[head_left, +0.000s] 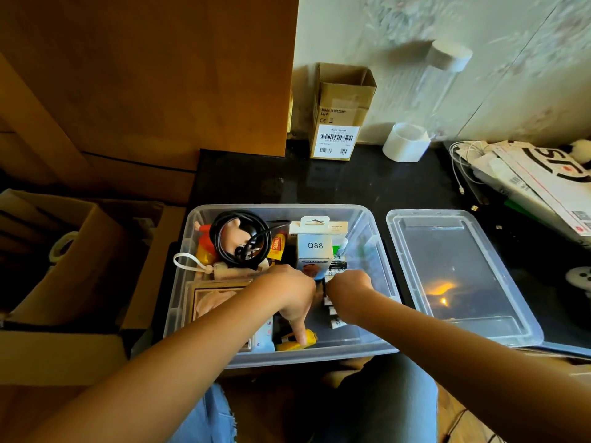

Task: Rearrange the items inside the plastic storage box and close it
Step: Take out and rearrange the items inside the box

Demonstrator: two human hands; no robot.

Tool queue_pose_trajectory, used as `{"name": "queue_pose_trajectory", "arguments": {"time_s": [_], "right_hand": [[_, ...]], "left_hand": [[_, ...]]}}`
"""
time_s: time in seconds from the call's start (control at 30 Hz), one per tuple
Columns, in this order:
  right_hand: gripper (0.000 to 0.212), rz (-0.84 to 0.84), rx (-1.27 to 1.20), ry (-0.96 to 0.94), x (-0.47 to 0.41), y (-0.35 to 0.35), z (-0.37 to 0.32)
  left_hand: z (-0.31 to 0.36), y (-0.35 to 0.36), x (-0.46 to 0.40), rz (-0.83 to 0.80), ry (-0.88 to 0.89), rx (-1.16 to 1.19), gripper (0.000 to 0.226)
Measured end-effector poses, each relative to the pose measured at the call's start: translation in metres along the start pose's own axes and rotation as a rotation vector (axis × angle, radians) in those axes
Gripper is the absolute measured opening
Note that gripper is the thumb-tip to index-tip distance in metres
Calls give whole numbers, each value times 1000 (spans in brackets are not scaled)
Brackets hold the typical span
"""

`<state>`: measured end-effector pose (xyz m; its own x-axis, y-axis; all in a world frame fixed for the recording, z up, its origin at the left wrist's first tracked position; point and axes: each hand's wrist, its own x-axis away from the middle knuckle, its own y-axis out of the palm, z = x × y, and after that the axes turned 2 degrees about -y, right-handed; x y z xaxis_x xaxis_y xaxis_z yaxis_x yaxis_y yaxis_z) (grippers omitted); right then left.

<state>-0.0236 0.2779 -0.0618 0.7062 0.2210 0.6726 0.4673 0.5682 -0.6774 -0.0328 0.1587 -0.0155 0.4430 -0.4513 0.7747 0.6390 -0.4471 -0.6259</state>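
Box [204, 247] is clear plastic, crammed, lid [460, 276] off at right; your left hand [289, 294] pokes a yellow thing [311, 340], right hand [348, 292] curled, can't tell its grip.

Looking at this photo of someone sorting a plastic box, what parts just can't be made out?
All head view:
- What the right hand holds, if anything: its curled fingers are turned away.
- The bottom of the Q88 box: both hands cover it.
- The small dark packets by the right wrist: print too small.
- The white object beyond the lid: cut by the frame edge.
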Motion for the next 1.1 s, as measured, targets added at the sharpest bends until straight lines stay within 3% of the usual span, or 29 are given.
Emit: {"name": "queue_pose_trajectory", "arguments": {"time_s": [0.13, 0.3, 0.5, 0.63, 0.83, 1.1], "right_hand": [[45, 77, -169, -114, 4, -4, -3], [30, 109, -11, -129, 2, 0, -5], [33, 167, -34, -136, 4, -2, -1], [34, 170, -97, -152, 6, 0, 8], [32, 385, -419, -127, -4, -6, 2], [22, 363, -281, -64, -26, -19, -25]], "left_hand": [[-2, 1, -1, 19, 9, 4, 53], [-4, 6, 0, 100, 17, 28, 60], [-3, 13, 1, -54, -31, -142, 62], [-4, 17, 4, -67, -8, -197, 53], [-1, 20, 7, -70, 8, -153, 39], [1, 24, 8, 6, 58, -103, 24]]}}
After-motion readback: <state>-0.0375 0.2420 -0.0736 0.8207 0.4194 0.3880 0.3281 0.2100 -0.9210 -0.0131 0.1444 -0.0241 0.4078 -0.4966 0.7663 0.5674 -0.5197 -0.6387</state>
